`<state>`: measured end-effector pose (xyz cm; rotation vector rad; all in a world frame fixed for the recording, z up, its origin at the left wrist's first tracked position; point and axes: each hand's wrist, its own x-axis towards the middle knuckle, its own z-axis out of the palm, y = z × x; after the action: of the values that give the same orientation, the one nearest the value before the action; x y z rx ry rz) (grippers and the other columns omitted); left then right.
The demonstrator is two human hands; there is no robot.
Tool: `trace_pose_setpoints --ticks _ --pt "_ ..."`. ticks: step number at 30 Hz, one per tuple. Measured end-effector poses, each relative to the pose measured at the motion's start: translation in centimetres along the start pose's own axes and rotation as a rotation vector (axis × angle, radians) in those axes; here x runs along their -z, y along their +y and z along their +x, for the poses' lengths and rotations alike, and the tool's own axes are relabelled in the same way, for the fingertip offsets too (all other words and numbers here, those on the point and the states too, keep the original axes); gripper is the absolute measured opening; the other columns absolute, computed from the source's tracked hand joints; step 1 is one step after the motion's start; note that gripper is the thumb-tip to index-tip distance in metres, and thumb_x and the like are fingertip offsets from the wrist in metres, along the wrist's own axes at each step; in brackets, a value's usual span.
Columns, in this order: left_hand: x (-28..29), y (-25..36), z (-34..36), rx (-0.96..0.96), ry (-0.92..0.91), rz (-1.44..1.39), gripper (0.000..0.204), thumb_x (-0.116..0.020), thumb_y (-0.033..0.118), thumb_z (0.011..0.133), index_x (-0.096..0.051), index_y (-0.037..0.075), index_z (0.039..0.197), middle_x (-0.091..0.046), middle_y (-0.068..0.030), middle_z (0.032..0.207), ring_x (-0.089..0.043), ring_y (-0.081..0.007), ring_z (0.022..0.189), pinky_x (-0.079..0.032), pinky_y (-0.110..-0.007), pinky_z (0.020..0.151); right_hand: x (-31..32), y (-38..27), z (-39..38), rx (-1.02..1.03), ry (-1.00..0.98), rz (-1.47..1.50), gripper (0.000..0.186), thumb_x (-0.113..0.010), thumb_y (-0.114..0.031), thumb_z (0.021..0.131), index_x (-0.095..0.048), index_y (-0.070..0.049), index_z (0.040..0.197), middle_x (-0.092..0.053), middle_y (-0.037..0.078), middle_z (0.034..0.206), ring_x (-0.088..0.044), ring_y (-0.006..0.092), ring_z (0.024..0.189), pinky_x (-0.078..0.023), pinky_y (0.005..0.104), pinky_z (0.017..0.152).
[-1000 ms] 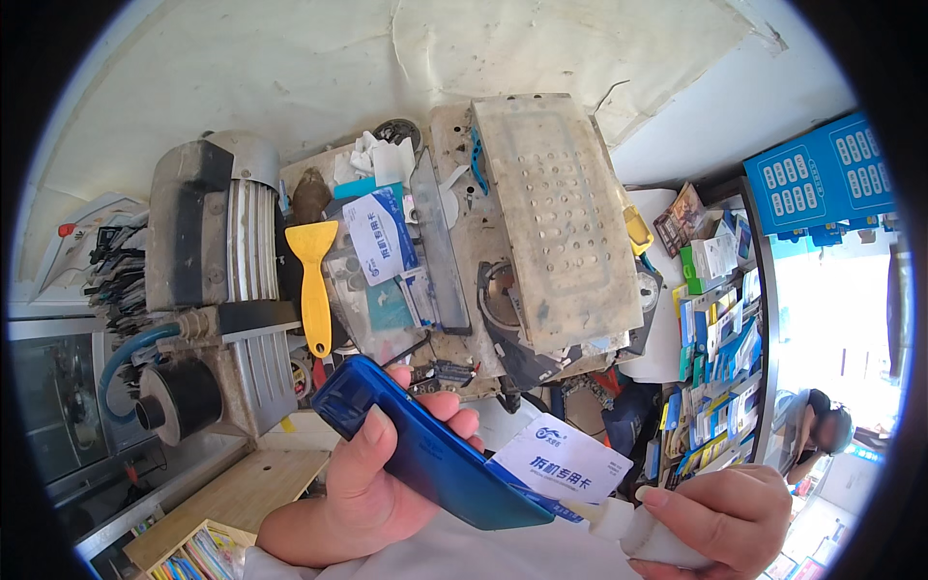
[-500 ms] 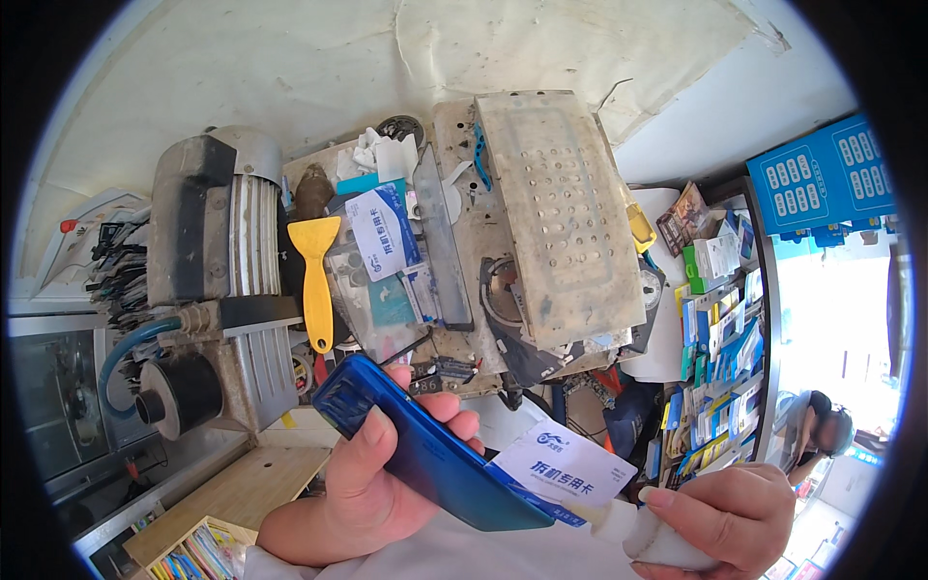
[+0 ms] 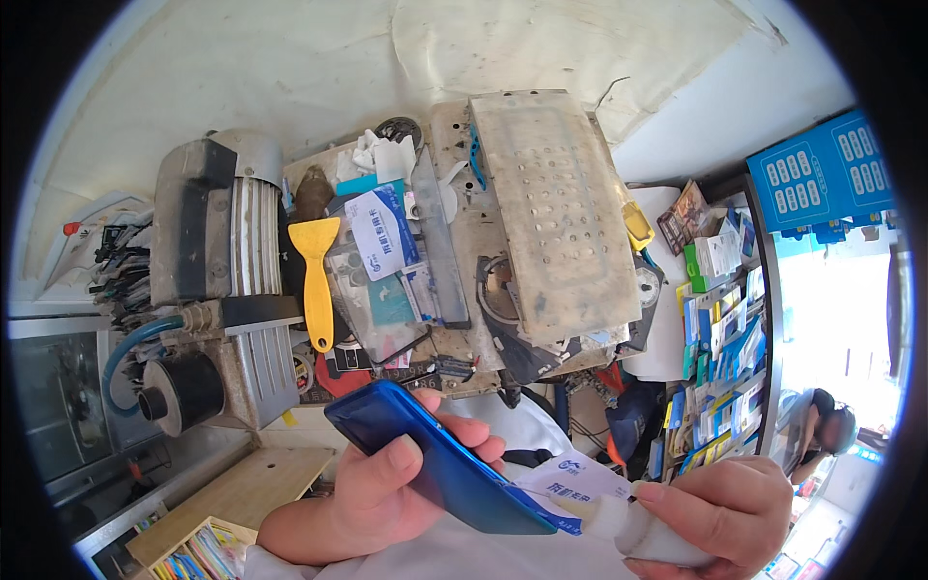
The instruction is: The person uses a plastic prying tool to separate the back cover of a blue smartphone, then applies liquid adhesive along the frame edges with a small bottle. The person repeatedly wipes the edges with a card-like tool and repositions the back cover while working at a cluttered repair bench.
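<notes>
My left hand (image 3: 367, 488) is wrapped round a blue smartphone (image 3: 440, 478), its thumb on the glossy back and its fingertips along the far edge. A thin white-and-blue plastic card (image 3: 570, 480) meets the phone's lower right edge; its near end appears to sit in the seam. My right hand (image 3: 730, 507) is closed round a small white bottle (image 3: 667, 543), whose pale tip points at the place where card and phone meet. Whether the right fingers also touch the card, I cannot tell.
Beyond the phone, a cluttered bench holds a yellow scraper (image 3: 316, 280), another card (image 3: 379, 230) and a perforated metal box (image 3: 556, 217). A motor-like machine (image 3: 193, 222) stands at left. Packed boxes (image 3: 720, 338) line the right, where another person (image 3: 822, 430) sits farther off.
The phone's upper end has shifted slightly right and down, and its back has tilted. The card now appears flatter and lower. The bottle stays close to the seam.
</notes>
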<state>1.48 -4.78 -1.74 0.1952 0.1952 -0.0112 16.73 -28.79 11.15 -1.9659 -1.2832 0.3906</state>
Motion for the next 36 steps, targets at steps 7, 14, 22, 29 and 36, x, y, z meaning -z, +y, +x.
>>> trace_pose_setpoints --ticks 7,14,22,29,36 --pt "0.4 -0.5 -0.2 0.036 -0.021 -0.015 0.046 -0.065 0.020 0.102 -0.052 0.016 0.146 -0.065 -0.0215 0.138 -0.059 -0.0414 0.133 -0.043 -0.063 0.113 0.3 0.0 -0.2 -0.006 -0.005 0.002 0.047 -0.079 -0.017 0.079 -0.073 0.011 0.116 -0.069 0.019 0.084 -0.066 0.0250 0.060 -0.050 0.0314 0.049" --pt "0.6 -0.6 -0.8 0.050 0.048 0.064 0.045 -0.065 0.025 0.103 -0.052 0.018 0.146 -0.067 -0.0185 0.134 -0.060 -0.0396 0.130 -0.046 -0.063 0.108 -2.1 2.2 -3.2 -0.100 0.437 0.222 0.061 -0.081 -0.027 0.080 -0.061 0.008 0.127 -0.070 0.019 0.099 -0.068 0.0277 0.089 -0.053 0.0354 0.076" --pt "1.9 0.4 -1.5 -0.034 0.129 0.186 0.043 -0.062 0.034 0.104 -0.055 0.021 0.144 -0.069 -0.0142 0.132 -0.064 -0.0371 0.126 -0.049 -0.059 0.105 -11.4 8.6 -3.8 -0.349 0.683 0.231 0.050 -0.083 0.003 0.078 -0.060 0.000 0.122 -0.067 0.016 0.124 -0.065 0.0261 0.111 -0.055 0.0349 0.091" --pt "1.1 0.3 -0.9 0.025 0.096 0.152 0.043 -0.060 0.033 0.106 -0.054 0.019 0.146 -0.068 -0.0156 0.134 -0.063 -0.0369 0.128 -0.047 -0.057 0.108 -15.7 11.5 -3.2 -0.391 0.726 -0.025 0.049 -0.086 0.003 0.077 -0.061 -0.002 0.119 -0.066 0.016 0.121 -0.069 0.0263 0.101 -0.062 0.0322 0.074" --pt "1.3 0.6 -1.1 0.082 0.137 0.159 0.045 -0.061 0.034 0.105 -0.051 0.015 0.145 -0.067 -0.0180 0.134 -0.062 -0.0385 0.127 -0.046 -0.059 0.109 -12.8 6.4 -5.5 -0.322 0.776 0.219 0.046 -0.068 0.014 0.084 -0.061 0.006 0.128 -0.061 0.020 0.121 -0.068 0.0221 0.095 -0.057 0.0273 0.073"
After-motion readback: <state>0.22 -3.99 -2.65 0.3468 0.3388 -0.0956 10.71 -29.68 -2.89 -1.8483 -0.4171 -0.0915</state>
